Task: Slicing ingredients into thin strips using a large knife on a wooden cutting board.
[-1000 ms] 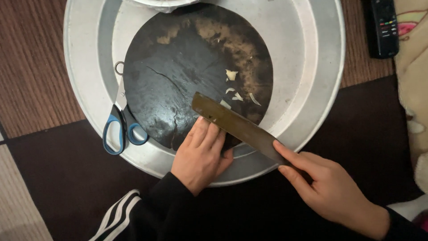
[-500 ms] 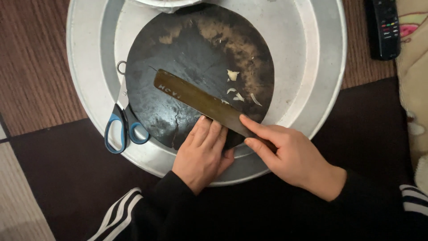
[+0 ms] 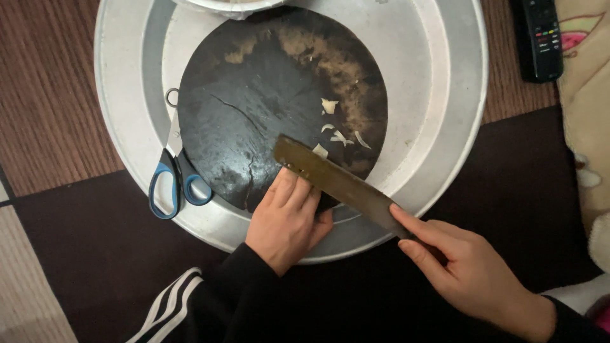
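1. Knife (image 3: 337, 183) first: it lies slanted across the near edge of the dark round board (image 3: 267, 108), tip toward the middle, handle end coming off toward my right. The board sits inside the big metal tray (image 3: 457, 127).
2. My right hand (image 3: 473, 273) is closed on the handle end, forefinger stretched along the back of the blade. I judge that a good grip for a scraping stroke, since the finger steers the angle.
3. My left hand (image 3: 286, 219) is open and holds nothing; its fingers lie flat on the board's near rim, touching the knife's side. It pins the board so it does not turn in the tray.
4. To do this well, I think the blade should stay low and nearly flat, so the edge sweeps the surface and does not dig into the crack that runs across the board.
5. Pale shavings (image 3: 337, 130) lie just beyond the blade tip; short, even strokes should gather them without scattering.
6. I would keep my left fingertips behind the edge, never in its path.
7. Blue-handled scissors (image 3: 175, 181) rest on the tray's left rim, apart from both hands.
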